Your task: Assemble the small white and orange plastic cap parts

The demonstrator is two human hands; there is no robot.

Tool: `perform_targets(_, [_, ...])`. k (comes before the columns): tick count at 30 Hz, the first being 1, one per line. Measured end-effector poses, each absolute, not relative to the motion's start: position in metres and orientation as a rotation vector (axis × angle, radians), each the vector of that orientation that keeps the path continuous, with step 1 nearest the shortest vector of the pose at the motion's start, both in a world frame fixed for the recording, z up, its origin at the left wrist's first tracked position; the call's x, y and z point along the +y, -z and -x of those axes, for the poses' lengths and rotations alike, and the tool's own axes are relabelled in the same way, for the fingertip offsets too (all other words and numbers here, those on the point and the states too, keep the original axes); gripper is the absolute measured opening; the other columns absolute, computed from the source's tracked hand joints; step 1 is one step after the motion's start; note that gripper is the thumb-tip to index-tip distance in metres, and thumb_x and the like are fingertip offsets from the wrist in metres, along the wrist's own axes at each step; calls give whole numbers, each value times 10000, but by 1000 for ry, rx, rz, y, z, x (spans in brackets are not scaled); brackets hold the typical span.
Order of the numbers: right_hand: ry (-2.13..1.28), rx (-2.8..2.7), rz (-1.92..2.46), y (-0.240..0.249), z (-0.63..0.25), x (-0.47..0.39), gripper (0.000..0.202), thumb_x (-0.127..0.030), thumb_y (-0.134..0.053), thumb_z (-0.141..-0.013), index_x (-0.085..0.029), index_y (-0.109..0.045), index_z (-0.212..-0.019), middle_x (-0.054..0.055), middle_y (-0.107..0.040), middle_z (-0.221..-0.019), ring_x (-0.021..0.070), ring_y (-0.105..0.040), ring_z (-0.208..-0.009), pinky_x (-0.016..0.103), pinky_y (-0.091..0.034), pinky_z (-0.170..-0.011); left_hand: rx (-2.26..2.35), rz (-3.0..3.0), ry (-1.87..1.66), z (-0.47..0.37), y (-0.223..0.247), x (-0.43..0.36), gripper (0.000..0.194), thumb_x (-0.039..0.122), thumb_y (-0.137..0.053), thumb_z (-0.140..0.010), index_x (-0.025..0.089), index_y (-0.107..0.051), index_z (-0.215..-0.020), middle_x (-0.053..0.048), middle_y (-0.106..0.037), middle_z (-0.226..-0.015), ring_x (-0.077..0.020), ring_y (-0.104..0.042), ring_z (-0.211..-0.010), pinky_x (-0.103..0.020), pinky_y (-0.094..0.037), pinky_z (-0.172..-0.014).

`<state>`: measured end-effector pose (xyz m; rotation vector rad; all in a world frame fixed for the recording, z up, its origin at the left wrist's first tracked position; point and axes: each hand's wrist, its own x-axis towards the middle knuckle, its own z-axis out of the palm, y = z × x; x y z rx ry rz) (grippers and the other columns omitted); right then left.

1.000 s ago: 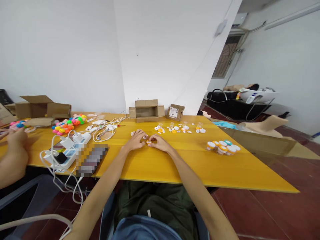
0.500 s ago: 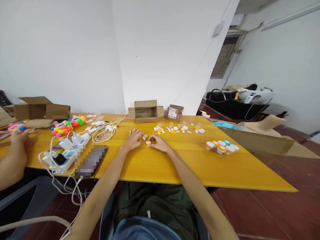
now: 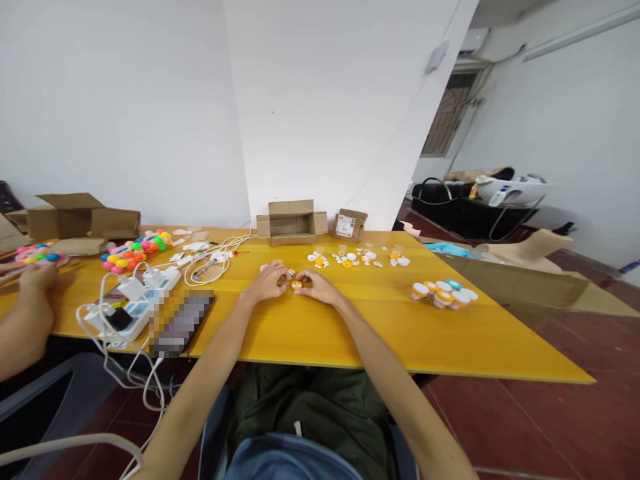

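A small round orange cap [image 3: 297, 285] with white in its centre lies on the table between my hands. My right hand [image 3: 320, 289] grips its right side, thumb on the near edge and fingers curled over the far side. On the left, my left hand [image 3: 271, 281] is closed in a pinch close to the cap. Its fingertips cover the spot of a small white part, and what they hold is too small to make out. Another small white part [image 3: 292, 273] lies just beyond the fingertips. A white piece [image 3: 263, 267] shows partly behind my left hand.
Loose white and orange parts [image 3: 347, 262] with clear cups lie further back. Several capped jars [image 3: 443, 293] are grouped at right. Two cardboard boxes [image 3: 293, 230] stand by the wall. At left are a power strip [image 3: 145, 307], a phone [image 3: 183, 323], colourful balls [image 3: 133, 255] and another person's hand [image 3: 37, 280].
My left hand's fingers have drawn together and moved slightly right, over a small white part near the cap. The white piece behind that hand has come into view. My right hand stays put.
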<state>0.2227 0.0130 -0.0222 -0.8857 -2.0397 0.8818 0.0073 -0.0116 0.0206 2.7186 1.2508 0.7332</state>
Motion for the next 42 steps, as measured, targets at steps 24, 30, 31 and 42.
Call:
perform_targets(24, [-895, -2047, 903, 17, -225, 8, 288, -298, -802, -698, -213, -696, -953, 27, -682, -968, 210, -609, -936, 387, -492, -904, 1306, -2557, -629, -4, -24, -8, 178, 165, -570, -770, 211, -740, -744, 6, -670, -640, -148, -615, -651, -235, -443, -656])
perform_targets(30, [-918, -2036, 915, 14, -224, 6, 289, -294, -807, -688, -210, -695, -941, 28, -682, -962, 210, -612, -935, 388, -494, -905, 1274, -2527, -665, -3, -25, -7, 175, 136, -575, -752, 202, -737, -739, 8, -674, -637, -138, -604, -635, -225, -448, -646])
perform_targets(31, [-920, -2031, 919, 14, -224, 6, 288, -291, -805, -688, -209, -693, -940, 28, -681, -961, 209, -613, -934, 388, -494, -906, 1253, -2522, -662, -2, -24, -7, 172, 128, -580, -745, 198, -737, -738, 10, -673, -634, -134, -602, -630, -221, -449, -642])
perform_targets(42, [-921, -2024, 922, 14, -224, 6, 297, -316, -805, -692, -208, -692, -945, 26, -684, -969, 206, -612, -938, 392, -493, -916, 1207, -2517, -662, 0, -20, -1, 175, 108, -583, -728, 190, -737, -727, 10, -685, -663, -129, -610, -643, -223, -460, -668])
